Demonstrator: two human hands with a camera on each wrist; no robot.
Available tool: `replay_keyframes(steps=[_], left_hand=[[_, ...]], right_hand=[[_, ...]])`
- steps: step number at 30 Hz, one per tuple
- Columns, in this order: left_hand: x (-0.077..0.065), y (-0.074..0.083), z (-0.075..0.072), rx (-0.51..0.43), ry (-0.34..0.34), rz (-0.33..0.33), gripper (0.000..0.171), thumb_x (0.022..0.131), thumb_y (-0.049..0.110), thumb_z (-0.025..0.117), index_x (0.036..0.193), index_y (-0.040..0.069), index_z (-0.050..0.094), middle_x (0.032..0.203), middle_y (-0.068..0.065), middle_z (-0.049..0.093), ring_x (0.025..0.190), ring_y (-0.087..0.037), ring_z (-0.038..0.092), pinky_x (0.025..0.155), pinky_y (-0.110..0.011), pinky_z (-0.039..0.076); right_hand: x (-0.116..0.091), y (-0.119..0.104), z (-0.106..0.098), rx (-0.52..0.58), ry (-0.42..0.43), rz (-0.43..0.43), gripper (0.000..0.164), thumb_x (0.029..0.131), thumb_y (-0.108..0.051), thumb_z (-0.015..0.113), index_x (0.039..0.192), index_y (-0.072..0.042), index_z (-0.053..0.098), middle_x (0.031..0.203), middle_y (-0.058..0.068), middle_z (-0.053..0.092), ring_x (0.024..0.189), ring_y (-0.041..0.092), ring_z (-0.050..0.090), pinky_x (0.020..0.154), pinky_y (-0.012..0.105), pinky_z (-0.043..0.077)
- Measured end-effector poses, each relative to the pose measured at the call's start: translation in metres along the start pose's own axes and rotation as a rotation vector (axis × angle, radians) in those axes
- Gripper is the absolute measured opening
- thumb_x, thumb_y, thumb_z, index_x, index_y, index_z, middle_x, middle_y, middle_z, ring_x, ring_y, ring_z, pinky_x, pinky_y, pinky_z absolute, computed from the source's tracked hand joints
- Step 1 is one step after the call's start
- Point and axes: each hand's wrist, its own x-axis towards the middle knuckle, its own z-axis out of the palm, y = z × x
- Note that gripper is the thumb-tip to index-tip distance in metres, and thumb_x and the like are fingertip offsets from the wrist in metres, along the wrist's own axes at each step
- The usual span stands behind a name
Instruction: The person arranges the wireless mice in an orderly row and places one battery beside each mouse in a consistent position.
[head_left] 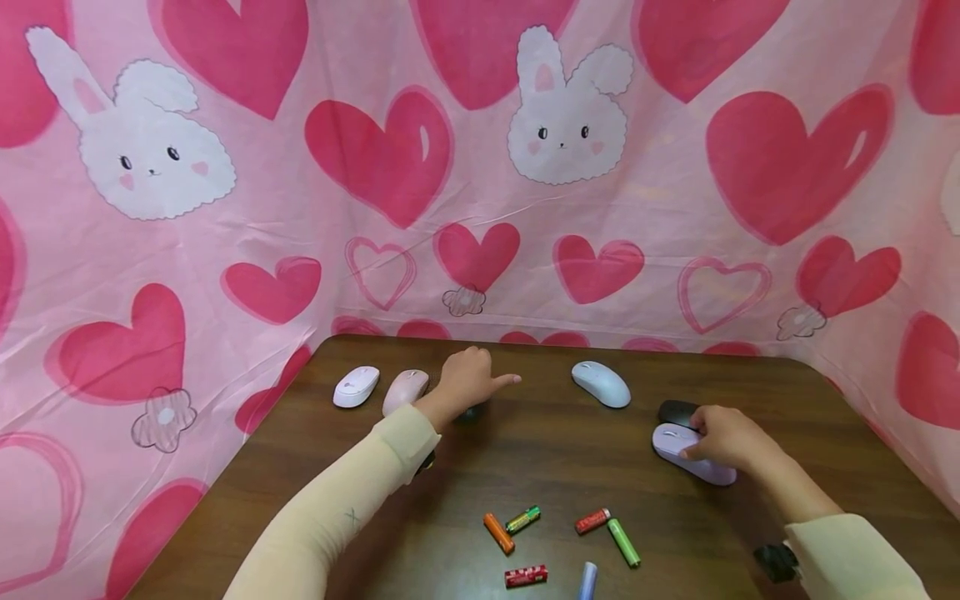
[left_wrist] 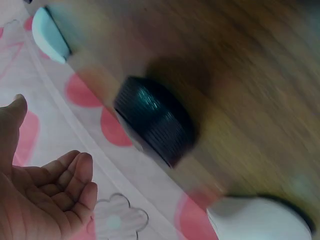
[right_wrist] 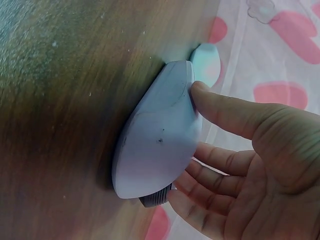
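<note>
My left hand [head_left: 467, 377] is over the back left of the table, thumb stretched out and fingers loosely bent around nothing. Close by it is a dark ribbed computer mouse [left_wrist: 157, 120], mostly hidden under the hand in the head view. At the right, my right hand [head_left: 727, 437] holds a lavender computer mouse [head_left: 693, 458], its thumb on the near edge and its fingers on the far side. Just behind that mouse lies a black mouse [head_left: 675, 412], partly covered by the fingers; its ribbed end shows below the lavender one in the right wrist view.
A white mouse [head_left: 356, 387] and a pale pink mouse [head_left: 406, 391] lie left of the left hand. A pale blue mouse [head_left: 602, 384] sits at the back, between the hands. Several batteries [head_left: 527, 576] lie scattered near the front. A heart-patterned cloth [head_left: 525, 225] hangs behind the table.
</note>
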Motion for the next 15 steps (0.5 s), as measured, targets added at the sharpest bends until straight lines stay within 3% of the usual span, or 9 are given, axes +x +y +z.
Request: replay_keyframes(steps=[7, 15], left_hand=[[0.01, 0.02, 0.01, -0.037, -0.031, 0.007, 0.059, 0.082, 0.068, 0.061, 0.069, 0.01, 0.058, 0.07, -0.003, 0.055, 0.064, -0.018, 0.054, 0.058, -0.036, 0.048], [0.025, 0.055, 0.02, -0.137, -0.108, 0.003, 0.056, 0.084, 0.065, 0.06, 0.067, 0.012, 0.061, 0.063, -0.001, 0.051, 0.062, -0.017, 0.05, 0.054, -0.031, 0.044]], right_hand=[[0.0, -0.006, 0.0, -0.015, -0.03, 0.03, 0.049, 0.073, -0.03, 0.084, 0.095, 0.008, 0.062, 0.084, 0.012, 0.062, 0.075, 0.026, 0.055, 0.065, 0.044, 0.048], [-0.001, -0.005, 0.003, -0.009, -0.037, 0.037, 0.042, 0.074, -0.03, 0.084, 0.087, 0.004, 0.064, 0.077, 0.006, 0.058, 0.07, 0.023, 0.052, 0.06, 0.038, 0.046]])
